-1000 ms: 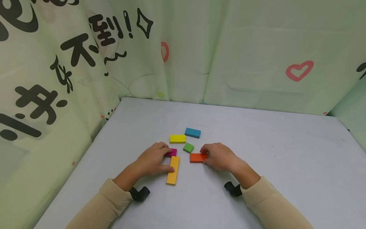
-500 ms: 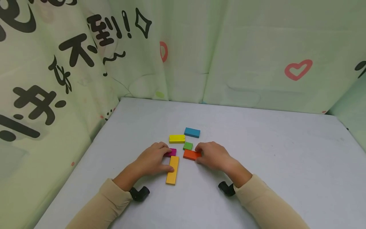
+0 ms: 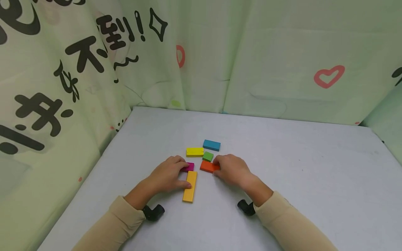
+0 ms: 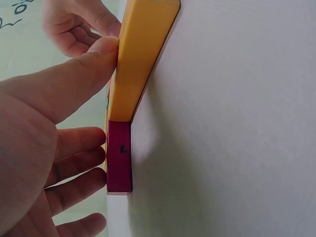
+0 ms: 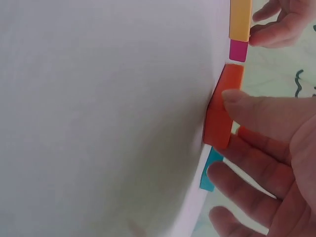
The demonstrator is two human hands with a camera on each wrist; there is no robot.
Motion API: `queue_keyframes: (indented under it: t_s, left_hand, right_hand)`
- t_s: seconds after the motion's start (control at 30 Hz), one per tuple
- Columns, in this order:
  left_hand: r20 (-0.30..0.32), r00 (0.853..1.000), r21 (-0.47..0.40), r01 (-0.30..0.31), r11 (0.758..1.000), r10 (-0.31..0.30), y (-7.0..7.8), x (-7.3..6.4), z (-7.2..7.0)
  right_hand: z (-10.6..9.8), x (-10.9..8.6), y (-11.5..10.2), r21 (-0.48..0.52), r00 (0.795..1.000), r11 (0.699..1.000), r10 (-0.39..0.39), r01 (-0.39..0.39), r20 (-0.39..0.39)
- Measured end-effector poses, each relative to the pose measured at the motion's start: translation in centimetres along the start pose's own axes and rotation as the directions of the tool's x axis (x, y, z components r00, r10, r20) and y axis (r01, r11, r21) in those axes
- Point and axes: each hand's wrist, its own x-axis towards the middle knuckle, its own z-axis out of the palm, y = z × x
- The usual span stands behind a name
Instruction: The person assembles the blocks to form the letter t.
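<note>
My right hand (image 3: 232,169) pinches the red-orange block (image 3: 208,166) between thumb and fingers; the block's right end is hidden by the hand. Its far side lies against or very near a small green block (image 3: 208,156). My left hand (image 3: 168,174) rests at two blocks: the fingertips touch the magenta block (image 4: 119,158), and the thumb tip touches the long amber block (image 3: 190,187). In the left wrist view those fingers look relaxed, not wrapped round anything. The amber block's far end meets the magenta block.
A yellow block (image 3: 194,152) lies behind the magenta one, its right end by the green block. Farther back is a blue block (image 3: 211,145). All lie on a white table (image 3: 298,174), with a pale green printed curtain (image 3: 276,62) along its back and left.
My right hand has slid the red-orange block left and away from me, turning it slightly. The green block has shifted a little farther back and turned. The left hand stays in place.
</note>
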Motion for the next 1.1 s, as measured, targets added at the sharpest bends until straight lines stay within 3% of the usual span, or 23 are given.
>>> queue_keyframes:
  t_s: [0.33,1.1]
  left_hand:
    - [0.001,1.0,0.002,0.007,1.0,-0.007,0.0,0.1,-0.1]
    - [0.0,1.0,0.037,0.01,0.999,-0.01,0.2,-0.1,0.0]
  right_hand:
    - [0.1,0.2,-0.6,-0.01,0.999,0.999,-0.044,0.044,0.001]
    - [0.4,0.7,-2.0,-0.029,0.997,0.997,-0.066,0.067,0.027]
